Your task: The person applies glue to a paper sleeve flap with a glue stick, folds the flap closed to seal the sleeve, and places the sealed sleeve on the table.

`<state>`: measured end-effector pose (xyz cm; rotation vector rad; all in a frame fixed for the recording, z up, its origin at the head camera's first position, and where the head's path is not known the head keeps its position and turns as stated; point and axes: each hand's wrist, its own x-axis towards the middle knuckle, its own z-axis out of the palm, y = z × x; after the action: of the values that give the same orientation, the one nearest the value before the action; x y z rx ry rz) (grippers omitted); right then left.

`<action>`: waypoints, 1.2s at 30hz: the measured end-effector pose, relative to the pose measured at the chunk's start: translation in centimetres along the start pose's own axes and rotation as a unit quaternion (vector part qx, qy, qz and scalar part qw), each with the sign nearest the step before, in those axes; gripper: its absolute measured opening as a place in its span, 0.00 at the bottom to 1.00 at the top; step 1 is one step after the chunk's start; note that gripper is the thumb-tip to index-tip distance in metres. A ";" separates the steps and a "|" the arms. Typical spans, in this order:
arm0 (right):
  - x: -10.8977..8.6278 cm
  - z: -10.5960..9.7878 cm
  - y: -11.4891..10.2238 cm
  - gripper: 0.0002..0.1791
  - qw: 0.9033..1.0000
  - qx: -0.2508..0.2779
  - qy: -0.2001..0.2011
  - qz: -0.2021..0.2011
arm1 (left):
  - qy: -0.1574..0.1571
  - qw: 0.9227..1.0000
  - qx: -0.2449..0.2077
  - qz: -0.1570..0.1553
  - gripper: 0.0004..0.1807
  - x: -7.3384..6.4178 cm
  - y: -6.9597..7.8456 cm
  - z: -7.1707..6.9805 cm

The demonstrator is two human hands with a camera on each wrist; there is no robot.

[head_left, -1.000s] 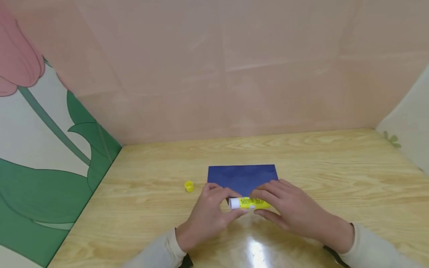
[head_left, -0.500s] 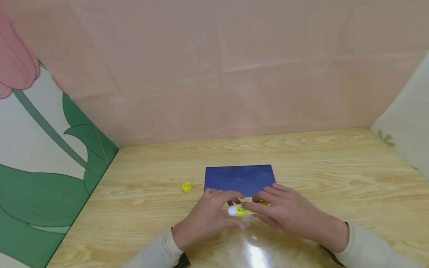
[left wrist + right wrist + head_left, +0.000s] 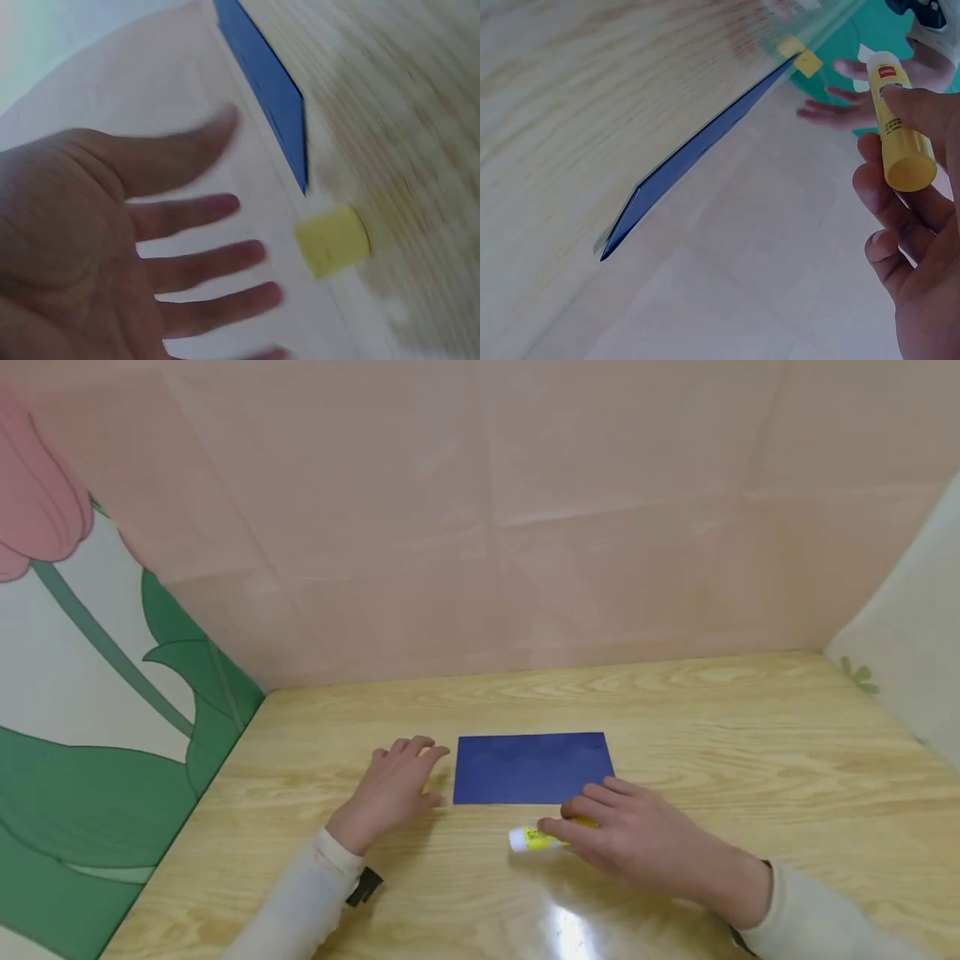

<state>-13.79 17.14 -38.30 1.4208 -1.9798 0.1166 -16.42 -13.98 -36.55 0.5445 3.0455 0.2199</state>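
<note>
My right hand (image 3: 648, 839) holds a yellow and white glue stick (image 3: 519, 839), thumb pressed along the barrel, in front of a flat dark blue envelope (image 3: 525, 770). In the right wrist view the glue stick (image 3: 901, 139) shows its rounded yellow end toward the camera and its white end away. Left of the envelope, my left hand (image 3: 386, 793) reaches over the table with its fingers spread and nothing in them. A small yellow cap (image 3: 334, 241) stands just beyond those fingertips in the left wrist view; the hand hides it in the head view.
The wood-grain table (image 3: 720, 718) runs back to a pinkish covered wall (image 3: 487, 568). A panel with a tulip print (image 3: 172, 693) borders the left side, and a pale panel (image 3: 915, 610) the right.
My left hand has left the glue stick and moved left toward the yellow cap, now covering it. The right hand keeps the glue stick almost in place, slightly lower.
</note>
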 end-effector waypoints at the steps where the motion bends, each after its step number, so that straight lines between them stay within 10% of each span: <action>1: 0.0 0.1 -0.1 0.22 1.000 0.002 -0.002 0.001 | -0.008 1.000 0.009 -0.011 0.37 0.0 -0.3 0.0; 8: 0.2 0.6 -0.4 0.22 1.000 0.026 -0.005 -0.007 | -0.050 0.999 0.002 -0.009 0.26 -0.5 -1.2 0.6; 20: -0.3 0.8 -0.2 0.18 0.999 0.030 -0.017 0.000 | 0.030 0.997 -0.019 0.065 0.11 0.1 -1.0 1.8; 36: 0.7 0.6 -0.6 0.16 0.997 0.039 -0.008 0.065 | 0.142 0.975 -0.092 0.143 0.18 -1.6 3.7 2.6</action>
<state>-13.69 16.07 -38.46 1.3450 -2.1005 0.2435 -13.46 -10.79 -38.57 1.0177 3.1487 0.6338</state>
